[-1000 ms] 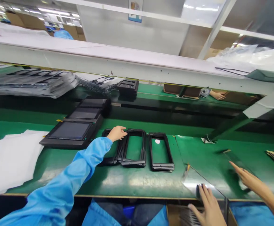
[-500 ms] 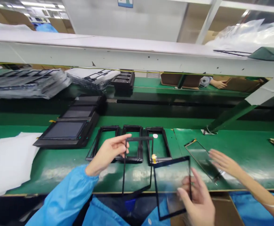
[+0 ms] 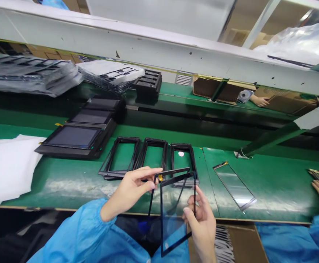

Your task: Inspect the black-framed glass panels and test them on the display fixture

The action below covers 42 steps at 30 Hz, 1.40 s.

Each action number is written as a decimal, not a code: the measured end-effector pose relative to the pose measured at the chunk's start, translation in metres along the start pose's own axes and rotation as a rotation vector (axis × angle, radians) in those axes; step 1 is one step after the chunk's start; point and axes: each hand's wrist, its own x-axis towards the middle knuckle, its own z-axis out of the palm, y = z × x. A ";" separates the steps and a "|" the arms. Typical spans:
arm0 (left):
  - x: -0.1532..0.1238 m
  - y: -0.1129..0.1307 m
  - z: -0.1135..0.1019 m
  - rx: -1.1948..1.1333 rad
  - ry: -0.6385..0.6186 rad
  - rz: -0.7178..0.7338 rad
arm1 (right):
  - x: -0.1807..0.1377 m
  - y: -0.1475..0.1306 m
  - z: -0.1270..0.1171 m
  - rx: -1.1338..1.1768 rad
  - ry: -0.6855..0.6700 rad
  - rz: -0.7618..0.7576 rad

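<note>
While a thin black frame (image 3: 167,174) was pinched at its top corner by the left hand (image 3: 130,190), a glass panel (image 3: 177,212) was gripped along its right edge by the right hand (image 3: 202,223), both held above the table (image 3: 74,182) edge. The two parts were brought close, overlapping but seemingly not yet seated together; joining was judged unfinished. Three stacks of frames (image 3: 152,155) lay beyond. No legible writing was seen.
</note>
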 end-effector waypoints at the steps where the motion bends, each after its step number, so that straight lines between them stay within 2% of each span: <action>1: 0.000 -0.001 0.001 -0.007 -0.003 -0.001 | 0.000 -0.001 0.000 -0.004 0.004 0.000; 14: -0.002 -0.004 0.005 -0.049 0.060 0.033 | -0.005 -0.004 -0.002 0.020 -0.030 0.034; 20: -0.004 -0.005 0.006 -0.079 0.031 0.017 | -0.003 -0.001 -0.004 0.006 -0.035 0.018; 26: -0.007 -0.006 0.010 -0.093 0.021 -0.026 | -0.004 0.001 -0.003 -0.037 -0.022 0.018; 34: -0.007 -0.010 0.013 -0.171 0.072 -0.145 | -0.013 -0.012 0.013 -0.042 0.049 0.077; 42: -0.006 -0.021 0.011 -0.323 0.054 -0.211 | -0.015 -0.023 0.016 -0.085 -0.001 0.143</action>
